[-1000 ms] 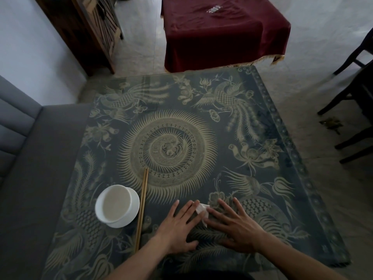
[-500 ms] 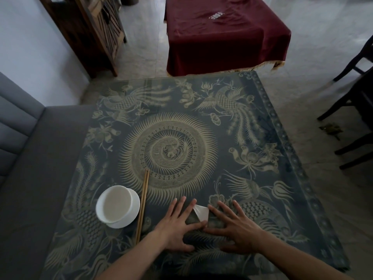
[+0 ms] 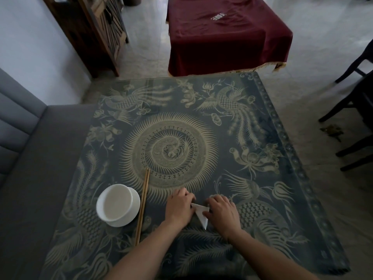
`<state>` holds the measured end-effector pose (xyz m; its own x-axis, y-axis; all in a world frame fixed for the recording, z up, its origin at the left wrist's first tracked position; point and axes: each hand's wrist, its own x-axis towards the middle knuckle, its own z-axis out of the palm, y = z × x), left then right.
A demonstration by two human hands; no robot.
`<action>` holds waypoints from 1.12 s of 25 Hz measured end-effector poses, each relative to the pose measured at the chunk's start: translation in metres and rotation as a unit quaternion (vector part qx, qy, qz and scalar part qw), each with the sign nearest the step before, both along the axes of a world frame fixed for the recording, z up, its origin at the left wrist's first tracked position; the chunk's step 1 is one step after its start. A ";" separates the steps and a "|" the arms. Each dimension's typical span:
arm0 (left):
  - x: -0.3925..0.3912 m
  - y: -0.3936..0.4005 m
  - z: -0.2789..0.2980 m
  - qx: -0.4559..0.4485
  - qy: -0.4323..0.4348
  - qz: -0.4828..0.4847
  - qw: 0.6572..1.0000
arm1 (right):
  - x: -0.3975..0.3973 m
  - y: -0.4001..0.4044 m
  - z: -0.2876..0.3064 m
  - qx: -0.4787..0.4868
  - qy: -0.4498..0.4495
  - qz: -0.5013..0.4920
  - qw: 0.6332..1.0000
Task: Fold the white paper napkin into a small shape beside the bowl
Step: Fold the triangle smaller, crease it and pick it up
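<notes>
Both hands are seen knuckles-up on the table, fingers curled down, a narrow gap kept between them. The left hand [image 3: 178,209] is pressed on the left corner of the white paper napkin [image 3: 200,214]; the right hand [image 3: 222,213] is laid over its right edge, thumb against the paper. Whether the paper is pinched or only pressed flat cannot be told, as the fingertips are hidden under the knuckles.

The napkin is already folded to a small triangle, its point turned toward the wearer, flat on the table between the two hands. Only the middle wedge is exposed; the rest is covered by the hands.

Places taken from the bowl [image 3: 118,205]: the bowl is white, upright, pale inside, and is set on a white saucer. Just right of the bowl a pair of wooden chopsticks [image 3: 143,207] is laid lengthwise, running away from the wearer, close beside the saucer rim; touching cannot be told. The left hand is found right of the chopsticks, apart from them. The napkin lies further right of the bowl again, near but not touching.

All is carried on a dark blue tablecloth [image 3: 252,158] printed with pale phoenixes and a round sunburst medallion, the medallion being beyond and right of the bowl. A grey upholstered bench [image 3: 30,158] is seen left of the bowl. A second table under a dark red cloth [image 3: 222,37] stands well beyond it.
</notes>
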<state>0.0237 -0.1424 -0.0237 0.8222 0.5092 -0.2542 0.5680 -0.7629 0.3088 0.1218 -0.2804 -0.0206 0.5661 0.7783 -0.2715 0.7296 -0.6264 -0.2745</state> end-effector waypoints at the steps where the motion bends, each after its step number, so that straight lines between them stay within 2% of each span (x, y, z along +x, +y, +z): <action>1: 0.001 0.001 -0.001 0.001 0.005 -0.001 1.000 | 0.001 0.001 -0.002 -0.001 0.003 -0.010 1.000; 5: 0.003 0.006 -0.003 -0.016 0.011 -0.012 1.000 | 0.003 0.006 -0.007 -0.004 0.027 -0.016 0.999; 9: 0.007 0.011 -0.004 -0.021 0.015 -0.071 0.997 | 0.008 0.011 -0.009 0.009 0.059 0.001 0.998; 14: 0.003 0.022 0.009 -0.088 0.001 -0.093 0.992 | 0.017 0.015 -0.002 0.010 0.105 0.003 0.994; 17: 0.001 0.033 0.023 -0.134 -0.021 -0.052 0.989 | 0.022 0.021 0.007 0.001 0.143 0.005 0.990; 19: -0.005 0.039 0.028 -0.196 -0.071 0.010 0.978 | 0.025 0.027 0.013 0.016 0.189 -0.012 0.982; 21: -0.014 0.042 0.032 -0.280 -0.120 0.083 0.949 | 0.027 0.034 0.019 0.045 0.231 -0.041 0.971; 23: -0.026 0.043 0.032 -0.342 -0.128 0.145 0.920 | 0.027 0.043 0.024 0.065 0.264 -0.056 0.961; 26: -0.047 0.039 0.031 -0.377 -0.130 0.223 0.889 | 0.016 0.056 0.026 0.078 0.314 -0.059 0.944; 28: -0.059 0.036 0.030 -0.384 -0.161 0.274 0.867 | 0.009 0.065 0.027 0.080 0.336 -0.047 0.937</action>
